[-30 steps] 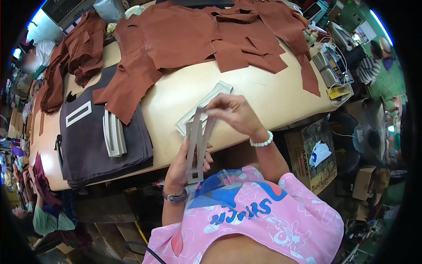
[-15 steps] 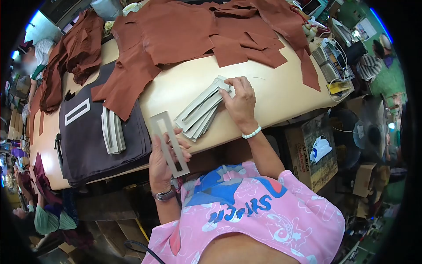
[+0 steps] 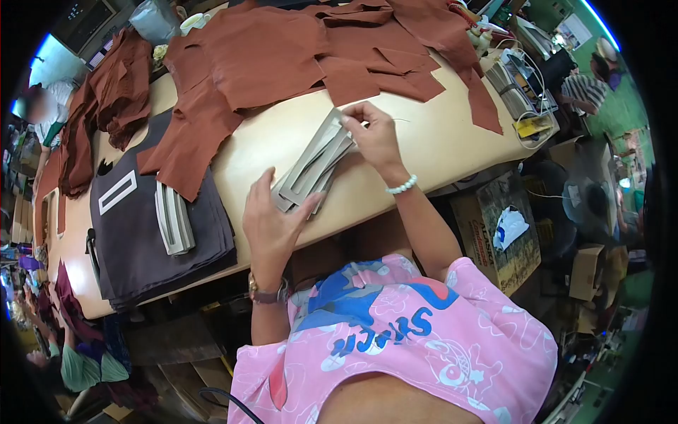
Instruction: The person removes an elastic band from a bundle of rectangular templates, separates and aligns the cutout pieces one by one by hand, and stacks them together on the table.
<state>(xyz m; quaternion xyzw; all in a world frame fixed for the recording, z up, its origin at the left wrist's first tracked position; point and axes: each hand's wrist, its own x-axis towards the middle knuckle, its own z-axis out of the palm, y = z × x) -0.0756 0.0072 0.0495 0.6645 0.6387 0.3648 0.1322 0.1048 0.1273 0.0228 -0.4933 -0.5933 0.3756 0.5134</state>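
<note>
A person's hands work over a pile of slotted grey frames lying near the middle of a pale table's front edge. The left hand, a watch at its wrist, stands open at the pile's near end, fingers pointing toward the table's far edge and thumb spread sideways against the frames. The right hand, wrist ringed by a beaded bracelet, reaches diagonally from the front edge, fingers curled, thumb and forefinger pinching the pile's far end. Dark cloth covers the near left corner.
</note>
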